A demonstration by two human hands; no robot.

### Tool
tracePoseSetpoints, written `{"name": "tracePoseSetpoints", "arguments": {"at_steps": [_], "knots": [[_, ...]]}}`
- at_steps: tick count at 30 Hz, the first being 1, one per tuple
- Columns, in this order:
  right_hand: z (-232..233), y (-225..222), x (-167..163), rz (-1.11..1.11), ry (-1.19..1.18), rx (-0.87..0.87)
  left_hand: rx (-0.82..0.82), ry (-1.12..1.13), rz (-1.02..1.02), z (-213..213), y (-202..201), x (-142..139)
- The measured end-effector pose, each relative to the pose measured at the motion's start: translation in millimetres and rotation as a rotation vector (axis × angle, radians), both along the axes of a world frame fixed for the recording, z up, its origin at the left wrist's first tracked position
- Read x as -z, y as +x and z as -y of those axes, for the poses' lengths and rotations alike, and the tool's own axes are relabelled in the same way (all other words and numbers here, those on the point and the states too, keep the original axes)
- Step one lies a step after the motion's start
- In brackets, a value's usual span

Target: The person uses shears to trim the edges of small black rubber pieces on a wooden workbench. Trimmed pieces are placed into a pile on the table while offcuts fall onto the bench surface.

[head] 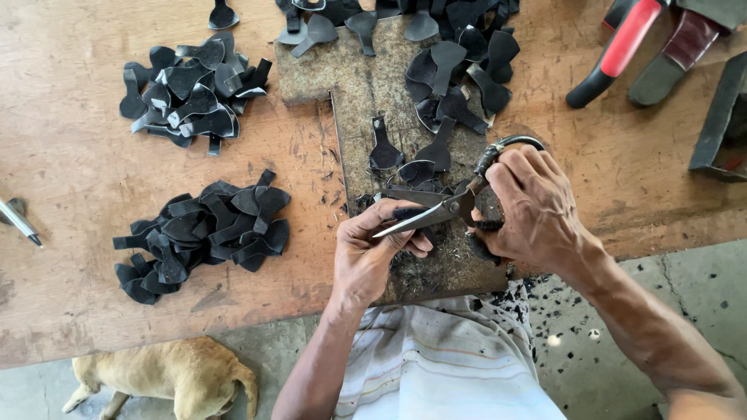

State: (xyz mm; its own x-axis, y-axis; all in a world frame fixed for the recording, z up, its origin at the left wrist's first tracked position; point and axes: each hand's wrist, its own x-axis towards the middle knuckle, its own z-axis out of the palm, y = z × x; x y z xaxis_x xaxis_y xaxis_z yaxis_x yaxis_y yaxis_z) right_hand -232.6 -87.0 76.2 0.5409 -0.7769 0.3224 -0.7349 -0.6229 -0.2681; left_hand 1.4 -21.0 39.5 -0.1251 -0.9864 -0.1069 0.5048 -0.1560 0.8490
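Over the worn cutting board [366,93] on the wooden surface [70,155], our right hand [533,210] was closed through the handles of the large scissors [440,208], blades parted. Our left hand [372,253] pinched a small black leather piece [406,213] between the blades. More cut black pieces lay in two heaps to the left [191,93] [202,233] and one at the board's far end [459,70]. Below the surface's edge a tan dog [167,373] lay on the floor.
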Motion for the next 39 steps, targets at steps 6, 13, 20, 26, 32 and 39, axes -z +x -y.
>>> {"name": "tracePoseSetpoints", "arguments": {"at_steps": [6, 13, 20, 26, 32, 39], "knots": [[8, -3, 3, 0.035, -0.067, -0.047, -0.026, 0.05, -0.034, 0, -1, -3], [11, -7, 10, 0.087, -0.121, -0.057, -0.026, 0.056, -0.027, -2, -3, -8], [13, -13, 15, 0.095, -0.145, -0.074, -0.025, 0.02, 0.038, -1, -7, -14], [13, -19, 14, 0.113, -0.153, -0.094, -0.002, -0.023, 0.161, -1, -6, -24], [14, -23, 15, 0.113, -0.161, -0.111, 0.016, 0.009, 0.218, 2, -6, -32], [11, -30, 17, 0.12, -0.147, -0.121, 0.06, -0.022, 0.31, 5, -1, -38]]}}
